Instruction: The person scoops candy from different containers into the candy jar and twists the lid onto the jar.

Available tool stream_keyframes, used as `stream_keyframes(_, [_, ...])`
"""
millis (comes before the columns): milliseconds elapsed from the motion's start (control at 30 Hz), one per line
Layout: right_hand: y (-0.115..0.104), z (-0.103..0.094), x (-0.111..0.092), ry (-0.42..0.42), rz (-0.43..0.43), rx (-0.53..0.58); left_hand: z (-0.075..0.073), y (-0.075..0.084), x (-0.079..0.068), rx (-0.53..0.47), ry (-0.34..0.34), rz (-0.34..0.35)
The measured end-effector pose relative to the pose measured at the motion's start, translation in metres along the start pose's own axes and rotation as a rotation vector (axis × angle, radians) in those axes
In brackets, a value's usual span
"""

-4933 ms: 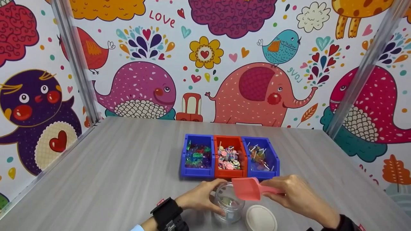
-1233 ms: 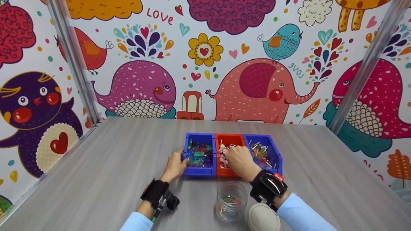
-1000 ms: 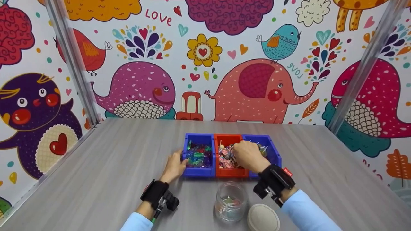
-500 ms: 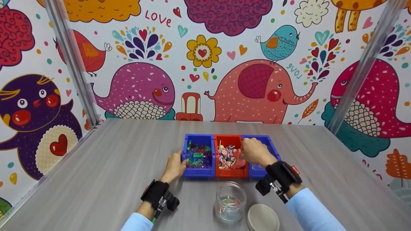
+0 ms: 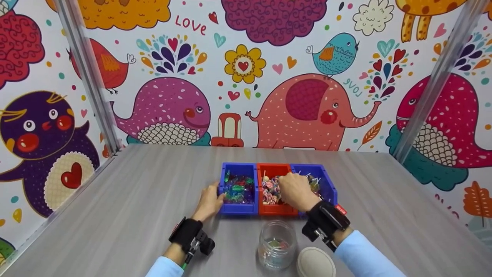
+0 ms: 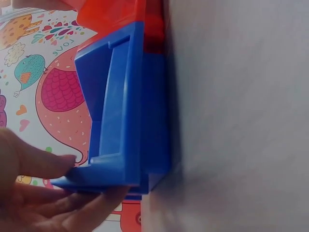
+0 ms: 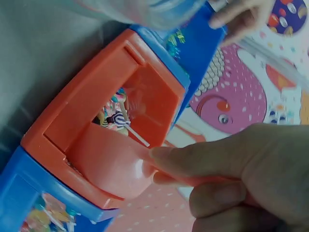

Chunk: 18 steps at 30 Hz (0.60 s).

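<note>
My right hand (image 5: 298,191) holds a pink scoop (image 7: 111,159) by its handle, thumb along the top. The scoop's blade is inside the red bin (image 5: 277,210), beside small lollipops (image 5: 270,191); in the head view the hand covers it. My left hand (image 5: 208,202) grips the side wall of the left blue bin (image 5: 239,210), with the thumb on one side and fingers on the other in the left wrist view. Clear coloured pieces (image 5: 240,190) lie in that bin. In front stands an uncovered glass jar (image 5: 276,250) with a few coloured pieces at its bottom.
A right blue bin (image 5: 331,191) with more lollipops adjoins the red one, partly behind my right hand. A round off-white lid (image 5: 316,263) lies right of the jar, near my right forearm. Patterned walls (image 5: 246,100) surround the grey table (image 5: 153,181).
Earlier, my left hand held the jar while the scoop was over it; now that hand is on the left blue bin. Within the last half second, my right hand shifted slightly left over the red bin.
</note>
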State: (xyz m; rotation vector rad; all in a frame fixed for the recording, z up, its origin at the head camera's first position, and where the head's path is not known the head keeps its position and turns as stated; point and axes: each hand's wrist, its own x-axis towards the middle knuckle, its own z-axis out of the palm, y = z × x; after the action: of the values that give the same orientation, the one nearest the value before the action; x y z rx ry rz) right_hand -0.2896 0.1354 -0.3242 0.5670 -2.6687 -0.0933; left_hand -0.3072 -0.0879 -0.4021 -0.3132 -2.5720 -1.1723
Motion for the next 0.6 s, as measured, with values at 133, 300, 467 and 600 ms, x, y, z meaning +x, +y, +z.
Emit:
stream_keyframes(133, [0.008,-0.006,0.005,-0.126,0.089,0.110,0.000,0.000,0.001,0.001,0.008,0.003])
stream_keyframes(300, [0.014,-0.008,0.008,-0.166,0.145,0.223,-0.001,0.000,0.001,0.006,-0.004,0.000])
stream_keyframes(467, [0.015,-0.007,0.008,-0.172,0.190,0.270,-0.001,0.001,0.000,0.013,-0.017,-0.016])
stream_keyframes(600, [0.017,-0.007,0.009,-0.180,0.222,0.292,0.000,0.001,-0.001,0.001,-0.021,-0.017])
